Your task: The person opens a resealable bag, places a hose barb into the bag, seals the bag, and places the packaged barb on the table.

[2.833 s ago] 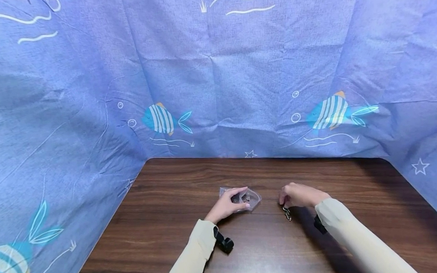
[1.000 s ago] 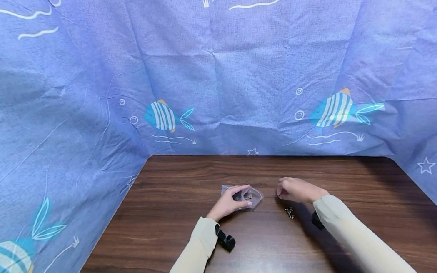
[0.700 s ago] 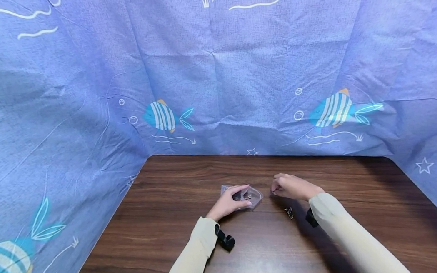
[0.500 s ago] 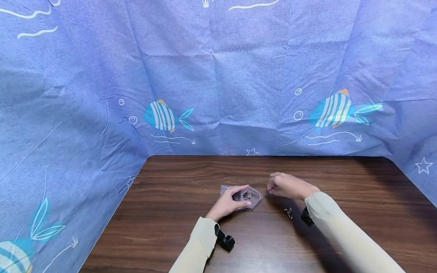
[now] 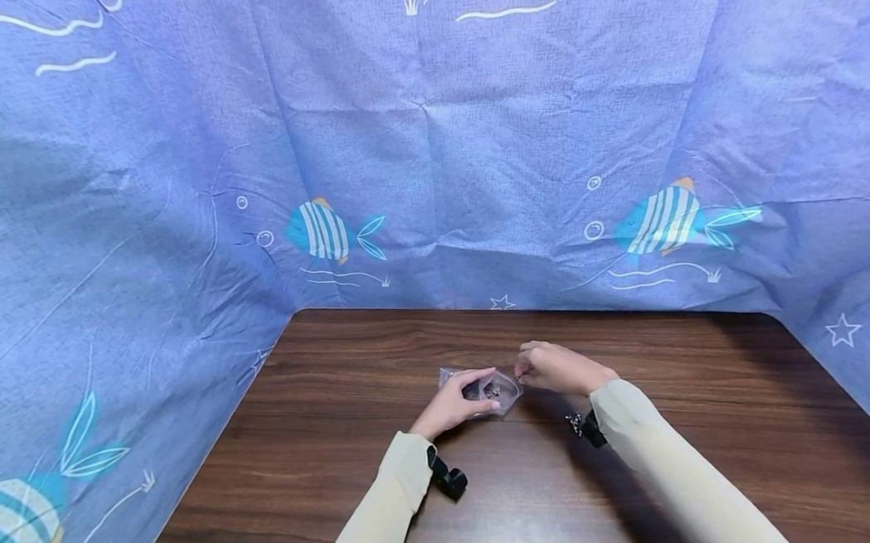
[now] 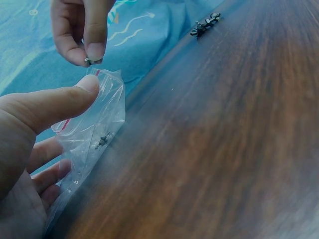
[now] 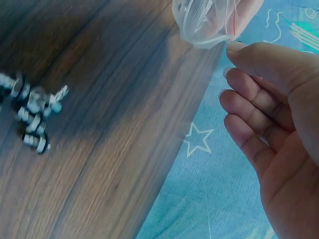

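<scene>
My left hand (image 5: 449,407) holds a clear plastic zip bag (image 5: 508,393) on the table, its thumb and fingers spreading the mouth. In the left wrist view, the bag (image 6: 112,97) shows a red seal line and a few small metal pieces (image 6: 103,140) inside. My right hand (image 5: 561,368) is at the bag's right edge, above the mouth. Between its thumb and fingertips it pinches a small shiny metal piece (image 6: 88,61), mostly hidden by the fingers. A small pile of similar screw-like metal pieces (image 7: 32,112) lies on the table beneath the right wrist.
The dark wood-grain table (image 5: 324,411) ends at the back against a blue fish-print cloth (image 5: 500,176), which also hangs at both sides. A black wrist camera (image 5: 450,480) is strapped to the left wrist.
My right hand has lifted away from the metal pile and moved left to the bag's mouth, pinching a piece. My left hand and the bag have stayed in place.
</scene>
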The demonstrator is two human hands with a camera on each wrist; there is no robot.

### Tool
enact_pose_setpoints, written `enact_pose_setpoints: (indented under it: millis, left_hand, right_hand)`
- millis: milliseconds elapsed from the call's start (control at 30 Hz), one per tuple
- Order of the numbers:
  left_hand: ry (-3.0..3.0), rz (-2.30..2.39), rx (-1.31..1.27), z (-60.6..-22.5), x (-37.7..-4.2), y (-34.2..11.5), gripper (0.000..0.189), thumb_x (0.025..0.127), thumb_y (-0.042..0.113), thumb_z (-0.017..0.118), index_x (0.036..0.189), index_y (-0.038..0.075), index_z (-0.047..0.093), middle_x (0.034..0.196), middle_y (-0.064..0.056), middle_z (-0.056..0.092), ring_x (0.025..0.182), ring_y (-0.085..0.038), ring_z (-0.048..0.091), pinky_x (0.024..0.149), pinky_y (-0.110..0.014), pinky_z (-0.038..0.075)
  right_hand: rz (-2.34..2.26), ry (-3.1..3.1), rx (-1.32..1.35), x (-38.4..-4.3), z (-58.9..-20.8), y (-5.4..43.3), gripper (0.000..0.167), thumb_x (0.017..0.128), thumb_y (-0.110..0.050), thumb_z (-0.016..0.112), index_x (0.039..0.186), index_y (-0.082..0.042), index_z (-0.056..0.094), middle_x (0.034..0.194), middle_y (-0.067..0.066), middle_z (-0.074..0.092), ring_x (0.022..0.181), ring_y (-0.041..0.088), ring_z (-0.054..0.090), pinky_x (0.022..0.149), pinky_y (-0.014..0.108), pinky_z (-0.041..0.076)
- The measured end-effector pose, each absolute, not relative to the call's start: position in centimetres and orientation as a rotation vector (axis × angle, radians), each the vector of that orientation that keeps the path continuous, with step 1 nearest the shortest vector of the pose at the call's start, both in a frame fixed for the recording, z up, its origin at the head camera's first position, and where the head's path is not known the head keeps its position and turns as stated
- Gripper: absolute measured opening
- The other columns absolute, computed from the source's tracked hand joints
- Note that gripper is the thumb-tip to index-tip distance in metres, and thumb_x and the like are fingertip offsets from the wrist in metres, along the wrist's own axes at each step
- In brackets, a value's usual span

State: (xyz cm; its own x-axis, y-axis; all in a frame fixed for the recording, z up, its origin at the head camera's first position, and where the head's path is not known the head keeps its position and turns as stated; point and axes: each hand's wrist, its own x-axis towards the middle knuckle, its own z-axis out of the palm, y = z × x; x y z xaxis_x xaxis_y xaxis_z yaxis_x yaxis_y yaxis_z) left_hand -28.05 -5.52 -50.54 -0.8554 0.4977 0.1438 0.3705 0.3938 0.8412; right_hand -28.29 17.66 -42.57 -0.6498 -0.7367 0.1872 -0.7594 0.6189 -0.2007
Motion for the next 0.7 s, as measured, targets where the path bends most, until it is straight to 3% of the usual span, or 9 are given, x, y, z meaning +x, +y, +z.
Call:
enact_pose_setpoints:
  millis: [700]
  left_hand:
    - [2.482, 1.496, 0.767, -50.6, -28.1, -5.5, 0.058, 0.082, 0.029, 0.077, 0.136, 0.017, 0.056, 0.136, -0.007, 0.058, 0.124, -0.022, 0.052, 0.105, -0.039, 0.039]
  right_hand:
    - [0.414, -2.738, 1.286, -28.4, -42.7, 16.1, 0.004, 0.083, -0.004, 0.069, 0.086, -0.005, 0.072, 0.083, -0.001, 0.062, 0.075, 0.010, 0.059, 0.071, 0.024, 0.053]
